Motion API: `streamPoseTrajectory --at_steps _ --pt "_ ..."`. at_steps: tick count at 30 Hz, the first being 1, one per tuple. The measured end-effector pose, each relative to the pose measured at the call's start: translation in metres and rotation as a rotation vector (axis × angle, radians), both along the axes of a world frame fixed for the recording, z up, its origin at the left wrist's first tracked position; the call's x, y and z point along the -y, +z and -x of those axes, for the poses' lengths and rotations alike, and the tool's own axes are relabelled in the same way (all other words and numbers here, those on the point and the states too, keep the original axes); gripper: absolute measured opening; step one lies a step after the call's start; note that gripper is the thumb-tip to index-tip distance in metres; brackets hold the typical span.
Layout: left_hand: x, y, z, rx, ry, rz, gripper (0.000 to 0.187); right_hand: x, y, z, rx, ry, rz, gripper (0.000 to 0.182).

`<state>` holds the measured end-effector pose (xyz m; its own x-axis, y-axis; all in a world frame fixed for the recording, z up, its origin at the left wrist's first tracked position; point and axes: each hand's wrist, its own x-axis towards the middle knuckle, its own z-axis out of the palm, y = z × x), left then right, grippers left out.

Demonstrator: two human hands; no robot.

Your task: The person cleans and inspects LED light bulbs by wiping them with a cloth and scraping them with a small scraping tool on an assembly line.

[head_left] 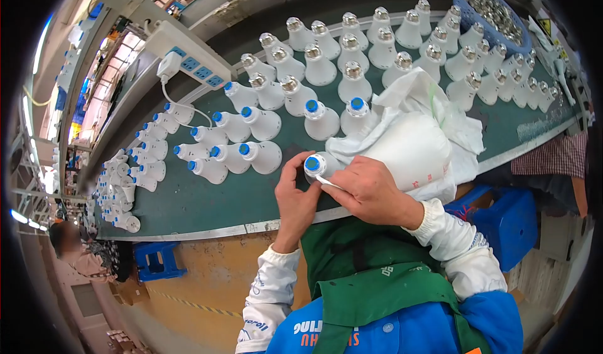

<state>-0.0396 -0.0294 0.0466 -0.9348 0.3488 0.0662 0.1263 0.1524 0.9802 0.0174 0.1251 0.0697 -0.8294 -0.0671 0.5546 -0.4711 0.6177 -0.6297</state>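
My left hand [297, 197] is closed around a white light bulb body [316, 165] with a blue top, held near the table's front edge. From the right, my right hand [375, 190] is pinched against the same bulb, with a thin white piece [325, 182] at its fingertips. Just beyond my right hand lies a full white plastic bag [411, 143] with red print. Two blue-topped bulbs [321, 120] stand upright behind my hands. More blue-topped bulbs [260, 157] stand to the left.
Rows of bulbs with silver screw caps [320, 65] fill the far side of the green table [251, 197]. A blue basket [460, 8] holds metal caps. A power strip [188, 55] is at the back left. Blue stools [502, 219] and other people are nearby.
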Motion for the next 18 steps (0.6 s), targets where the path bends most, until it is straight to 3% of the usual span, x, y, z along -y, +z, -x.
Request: streamPoseTrajectory --at_steps 1,3,5,7,14,16,18 --pt "-0.005 0.000 0.001 -0.012 0.014 -0.005 0.047 0.000 0.000 0.000 -0.016 -0.013 0.018 0.016" --pt "-0.016 0.004 0.005 -0.230 0.218 0.230 0.045 -0.002 0.001 0.000 -0.011 0.011 0.017 0.016" --pt "-0.023 -0.018 0.019 -0.180 0.337 0.008 0.048 -0.003 0.002 0.001 -0.007 0.036 0.020 0.016" --pt "-0.026 -0.025 0.028 -0.128 0.384 0.011 0.050 -0.003 0.003 0.001 0.005 0.017 0.048 0.020" --pt "0.012 -0.001 0.009 -0.221 0.253 0.054 0.060 -0.003 0.010 -0.001 0.068 0.021 0.118 0.006" --pt "0.055 0.018 0.013 -0.718 0.249 0.177 0.051 -0.003 0.012 0.000 0.080 0.028 0.130 0.005" --pt "0.096 0.028 0.041 -0.707 0.442 -0.063 0.036 -0.002 0.012 0.001 0.110 0.019 0.158 0.005"
